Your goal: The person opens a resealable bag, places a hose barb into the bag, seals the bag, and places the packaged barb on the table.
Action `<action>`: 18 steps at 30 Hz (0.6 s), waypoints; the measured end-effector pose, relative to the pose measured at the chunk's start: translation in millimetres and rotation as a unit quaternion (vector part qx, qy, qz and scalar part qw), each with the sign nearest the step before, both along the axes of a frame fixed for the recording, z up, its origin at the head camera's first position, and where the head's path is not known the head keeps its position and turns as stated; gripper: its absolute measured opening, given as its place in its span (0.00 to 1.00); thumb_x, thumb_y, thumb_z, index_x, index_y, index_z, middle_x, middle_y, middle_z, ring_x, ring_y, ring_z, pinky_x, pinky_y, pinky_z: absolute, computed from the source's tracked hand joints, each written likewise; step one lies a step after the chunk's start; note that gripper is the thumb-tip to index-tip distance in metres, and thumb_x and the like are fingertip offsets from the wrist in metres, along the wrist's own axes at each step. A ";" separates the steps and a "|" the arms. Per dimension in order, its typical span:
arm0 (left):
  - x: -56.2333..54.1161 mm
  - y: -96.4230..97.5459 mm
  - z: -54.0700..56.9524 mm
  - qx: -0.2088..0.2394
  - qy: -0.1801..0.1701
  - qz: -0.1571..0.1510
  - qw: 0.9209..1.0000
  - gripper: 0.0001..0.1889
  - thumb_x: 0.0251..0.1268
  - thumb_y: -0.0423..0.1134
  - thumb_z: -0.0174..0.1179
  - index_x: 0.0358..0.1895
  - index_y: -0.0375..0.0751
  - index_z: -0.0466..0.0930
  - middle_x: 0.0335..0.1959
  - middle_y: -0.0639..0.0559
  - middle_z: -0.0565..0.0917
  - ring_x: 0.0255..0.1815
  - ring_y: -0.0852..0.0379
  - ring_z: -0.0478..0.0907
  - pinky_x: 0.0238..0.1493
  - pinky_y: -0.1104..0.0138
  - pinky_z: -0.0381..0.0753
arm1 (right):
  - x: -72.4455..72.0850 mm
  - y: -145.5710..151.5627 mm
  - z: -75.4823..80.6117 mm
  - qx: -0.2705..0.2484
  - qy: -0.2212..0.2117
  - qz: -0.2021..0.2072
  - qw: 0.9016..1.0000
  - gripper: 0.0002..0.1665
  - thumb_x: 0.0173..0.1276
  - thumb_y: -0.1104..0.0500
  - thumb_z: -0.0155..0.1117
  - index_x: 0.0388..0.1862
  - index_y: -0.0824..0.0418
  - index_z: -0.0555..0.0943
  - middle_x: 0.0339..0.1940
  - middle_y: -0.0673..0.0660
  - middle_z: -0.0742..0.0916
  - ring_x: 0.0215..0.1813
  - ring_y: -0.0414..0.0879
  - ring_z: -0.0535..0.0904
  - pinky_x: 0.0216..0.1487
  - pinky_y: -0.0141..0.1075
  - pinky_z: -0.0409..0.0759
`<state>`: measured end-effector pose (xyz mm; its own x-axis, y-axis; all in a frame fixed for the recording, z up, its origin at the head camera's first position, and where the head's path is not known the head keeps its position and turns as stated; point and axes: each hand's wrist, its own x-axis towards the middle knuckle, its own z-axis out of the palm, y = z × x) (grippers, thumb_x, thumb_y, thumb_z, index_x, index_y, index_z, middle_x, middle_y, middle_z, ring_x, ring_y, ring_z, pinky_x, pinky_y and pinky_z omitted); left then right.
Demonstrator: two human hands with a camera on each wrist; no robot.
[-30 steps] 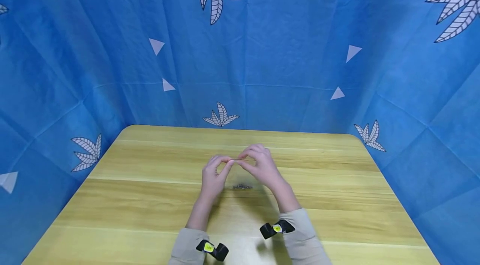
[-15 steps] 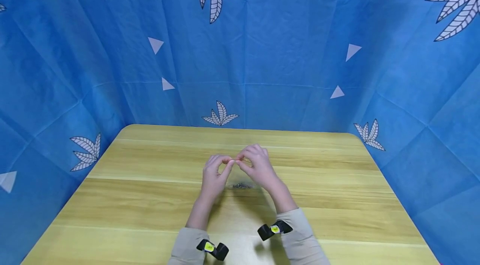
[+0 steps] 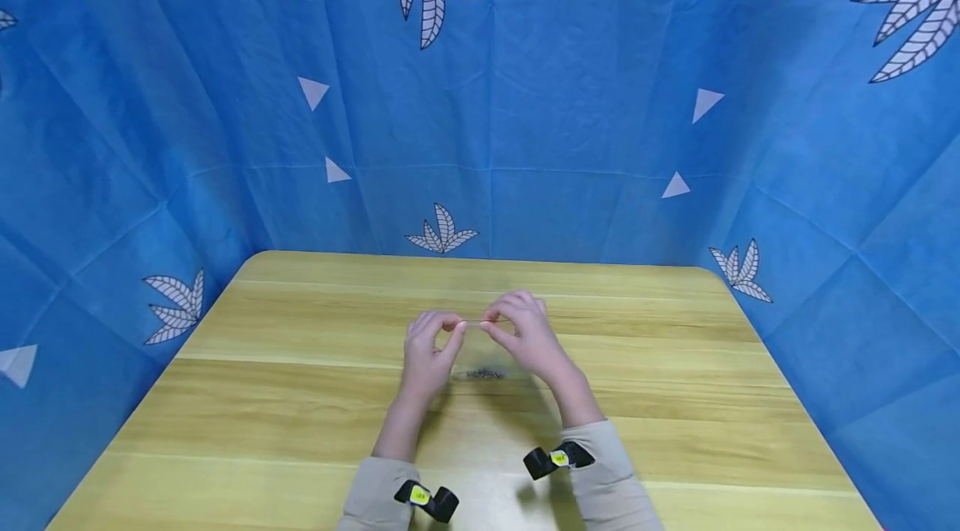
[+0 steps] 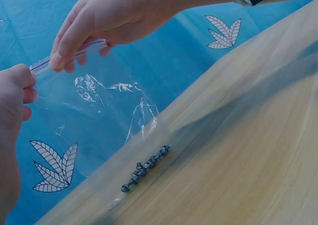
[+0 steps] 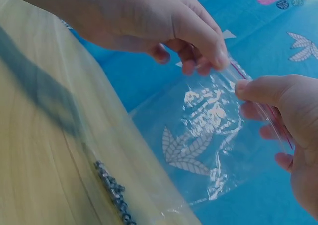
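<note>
A clear zip-lock bag (image 4: 99, 111) with a reddish-purple seal line hangs upright between both hands, above the table. Small dark metal pieces, which look like screws (image 4: 144, 169), lie in a row along its bottom; they show as a dark cluster (image 3: 485, 373) in the head view. My left hand (image 3: 427, 354) pinches the bag's top edge near one end between thumb and fingers. My right hand (image 3: 525, 335) pinches the same edge farther along, with a short stretch of seal (image 5: 239, 70) between the two hands.
The wooden table (image 3: 300, 406) lies beneath both hands. A blue cloth (image 3: 570, 97) with white leaf prints surrounds its far side and flanks. Black wrist cameras are strapped over both sleeves (image 3: 611, 473).
My right hand first came close to the left fingertips, then moved back to the right along the bag's top edge. The left hand has stayed nearly still.
</note>
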<state>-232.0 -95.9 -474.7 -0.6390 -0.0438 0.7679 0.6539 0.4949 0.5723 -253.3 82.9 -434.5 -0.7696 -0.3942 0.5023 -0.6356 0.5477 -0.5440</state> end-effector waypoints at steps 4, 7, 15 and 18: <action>-0.5 -2.1 -0.9 0.010 -0.012 0.003 1.000 0.02 0.61 0.34 0.64 0.33 0.39 0.83 0.29 0.48 0.84 0.36 0.54 0.77 0.48 0.63 0.71 | -0.9 7.9 -1.2 -0.010 -0.001 -0.002 1.000 0.05 0.64 0.56 0.67 0.34 0.56 0.84 0.39 0.54 0.87 0.51 0.51 0.76 0.56 0.49 0.65; -0.6 -3.9 -1.7 0.015 -0.018 0.007 1.000 0.03 0.60 0.34 0.65 0.33 0.38 0.83 0.29 0.48 0.84 0.37 0.54 0.77 0.49 0.63 0.70 | -0.8 14.4 -2.0 -0.021 -0.010 -0.005 1.000 0.05 0.64 0.56 0.67 0.34 0.57 0.84 0.40 0.55 0.87 0.52 0.52 0.76 0.59 0.52 0.65; -0.4 -5.9 -0.8 0.014 -0.008 0.018 1.000 0.02 0.57 0.31 0.66 0.33 0.39 0.83 0.29 0.48 0.85 0.37 0.53 0.77 0.47 0.65 0.69 | -1.5 29.4 -5.7 -0.050 -0.018 -0.009 0.999 0.05 0.64 0.58 0.67 0.34 0.59 0.83 0.41 0.57 0.87 0.52 0.53 0.75 0.60 0.55 0.64; -0.4 -6.4 -0.2 0.017 -0.010 0.016 1.000 0.02 0.57 0.32 0.66 0.33 0.38 0.83 0.30 0.47 0.85 0.37 0.53 0.77 0.48 0.66 0.68 | -2.5 34.4 -7.2 -0.056 -0.021 -0.015 0.998 0.05 0.64 0.58 0.67 0.34 0.59 0.83 0.41 0.57 0.87 0.51 0.53 0.75 0.60 0.52 0.64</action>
<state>-232.5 -102.3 -474.9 -0.6525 -0.0899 0.7524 0.6260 0.4957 0.6021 -255.8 117.3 -441.7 -0.8022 -0.3133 0.5083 -0.5944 0.5004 -0.6295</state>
